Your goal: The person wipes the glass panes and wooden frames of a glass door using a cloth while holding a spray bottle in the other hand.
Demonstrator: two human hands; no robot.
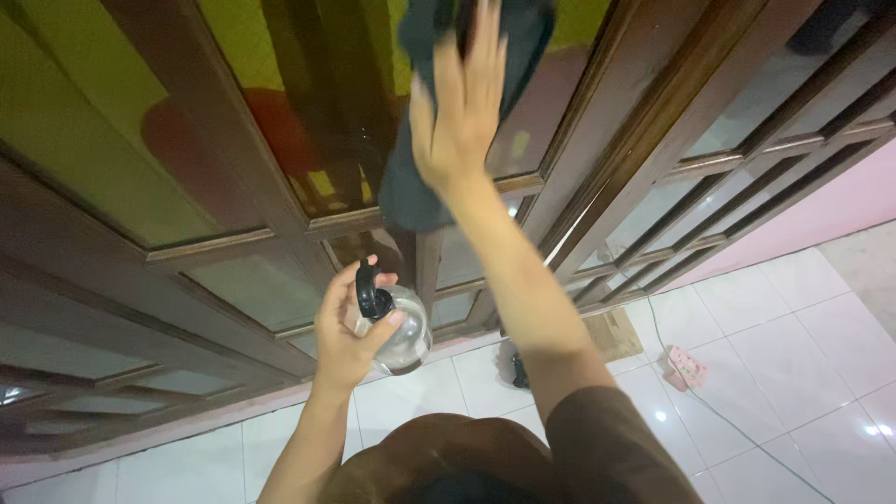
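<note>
Right hand, fingers spread flat, presses dark cloth against glass door pane; left hand clamped around clear spray bottle.

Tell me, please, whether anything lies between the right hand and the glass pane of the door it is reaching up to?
Yes: a dark cloth lies under the right hand, pressed flat against the glass pane. The left hand is lower, holding a clear spray bottle, apart from the pane.
</note>
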